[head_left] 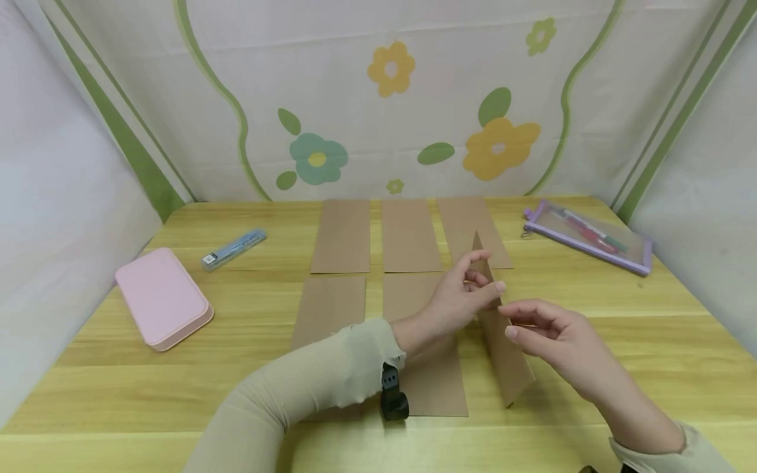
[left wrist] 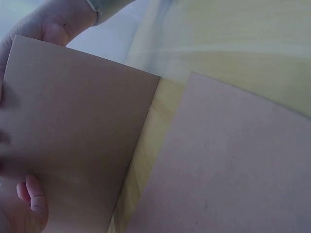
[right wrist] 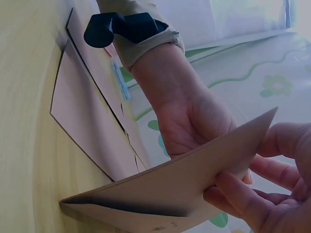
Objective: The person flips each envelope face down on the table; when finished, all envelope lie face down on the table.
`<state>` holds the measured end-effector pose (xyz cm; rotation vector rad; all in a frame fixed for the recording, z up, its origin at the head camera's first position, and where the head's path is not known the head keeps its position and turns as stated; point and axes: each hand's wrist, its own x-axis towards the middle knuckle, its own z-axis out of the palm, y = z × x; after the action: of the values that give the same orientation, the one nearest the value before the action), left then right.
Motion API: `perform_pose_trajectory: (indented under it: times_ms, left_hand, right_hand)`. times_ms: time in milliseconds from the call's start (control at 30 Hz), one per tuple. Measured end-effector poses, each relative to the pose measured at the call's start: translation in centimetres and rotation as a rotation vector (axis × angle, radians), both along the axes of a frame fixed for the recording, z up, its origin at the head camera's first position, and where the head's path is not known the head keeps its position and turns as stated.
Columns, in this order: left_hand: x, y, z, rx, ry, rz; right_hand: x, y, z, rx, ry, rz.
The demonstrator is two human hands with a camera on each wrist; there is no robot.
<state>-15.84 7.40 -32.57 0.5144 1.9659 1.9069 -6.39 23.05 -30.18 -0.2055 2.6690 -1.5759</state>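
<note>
A brown kraft-paper piece [head_left: 503, 348] stands on its long edge on the table, tilted; in the right wrist view a dark gap shows between its layers [right wrist: 141, 211]. My left hand [head_left: 449, 299] grips its top edge, the thumb on the near face in the left wrist view. From the right side, my right hand [head_left: 562, 338] pinches the same piece at its upper edge. Part of each hand is hidden behind the paper. Under my left forearm lies a flat brown piece [head_left: 432, 387], and another brown piece [head_left: 331, 302] is left of it.
Three more brown pieces lie in the back row, among them the middle one [head_left: 411, 236]. A pink case [head_left: 162, 295] and a clear pencil-lead box [head_left: 233, 249] sit at the left. At the right is a purple-edged zip pouch [head_left: 585, 230] with pens inside.
</note>
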Motion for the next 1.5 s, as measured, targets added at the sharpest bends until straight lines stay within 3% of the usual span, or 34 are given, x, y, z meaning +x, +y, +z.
perform_pose_trajectory:
  times_ms: [133, 433, 567, 733, 933, 1167, 1367, 1500]
  left_hand:
    - [0.0, 0.0, 0.0, 0.0, -0.006, -0.007]
    - [0.3, 0.5, 0.1, 0.046, -0.003, 0.007]
    - [0.3, 0.6, 0.1, 0.075, 0.012, -0.01]
    - [0.1, 0.2, -0.4, 0.144, 0.013, 0.012]
    - [-0.2, -0.5, -1.3, 0.151, 0.042, 0.155]
    - [-0.3, -1.0, -1.8, 0.204, -0.049, 0.276]
    - [-0.4, -1.0, -2.3, 0.239, -0.119, 0.298]
    - [-0.4, -0.9, -2.4, 0.259, -0.155, 0.285]
  right_hand:
    - [0.2, -0.1, 0.1, 0.088, 0.064, -0.02]
    - [0.1, -0.6, 0.0, 0.369, 0.586, -0.059]
    - [-0.3, -0.4, 0.2, 0.435, 0.699, -0.104]
    - [-0.4, 0.4, 0.4, 0.343, 0.683, -0.17]
    - [-0.7, 0.9, 0.4, 0.178, 0.666, -0.217]
    - [-0.9, 1.4, 0.0, 0.065, 0.604, -0.265]
    - [-1.0, 2.0, -0.2, -0.093, 0.449, -0.377]
    - [-1.1, 2.2, -0.6, -0.24, 0.39, -0.383]
